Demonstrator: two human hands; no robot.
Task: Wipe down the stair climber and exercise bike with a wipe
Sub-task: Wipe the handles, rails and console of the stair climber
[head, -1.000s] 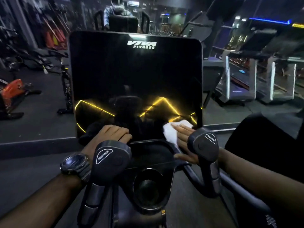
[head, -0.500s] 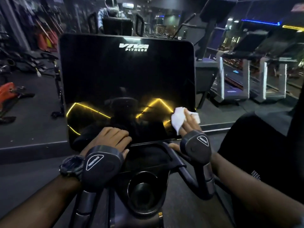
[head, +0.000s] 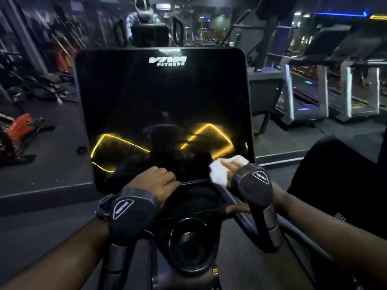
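The right hand (head: 232,170) presses a crumpled white wipe (head: 219,170) against the lower right corner of the console screen (head: 163,105), its fingers laid flat over the cloth and its thumb (head: 237,209) hooked down by the edge of the tray (head: 194,197) below; much of the hand is hidden behind the rounded end of the right handlebar grip (head: 253,185); the wipe itself straddles the bottom edge of the screen and the rim of the tray, touching both. The left hand (head: 156,183) holds nothing – it rests with fingers curled loosely over the bottom edge of the screen near the middle, just behind the left handlebar grip (head: 130,212); a wristwatch (head: 102,207) shows at that wrist, half covered by the grip. The screen is black and glossy, tilted back, with a white "VIVA FITNESS" logo (head: 167,61) near its top and yellow zigzag light lines (head: 117,139) reflected across its lower half. Below the tray sits a round, dark cup holder (head: 190,245), between the 2 grips. The room around is dim – a dark floor (head: 52,160), treadmills (head: 326,95) with lit side rails to the right, and an orange machine (head: 19,127) low at the left; a blurred figure (head: 142,15) appears beyond the top of the screen, too indistinct to say whether it is a mirror reflection.
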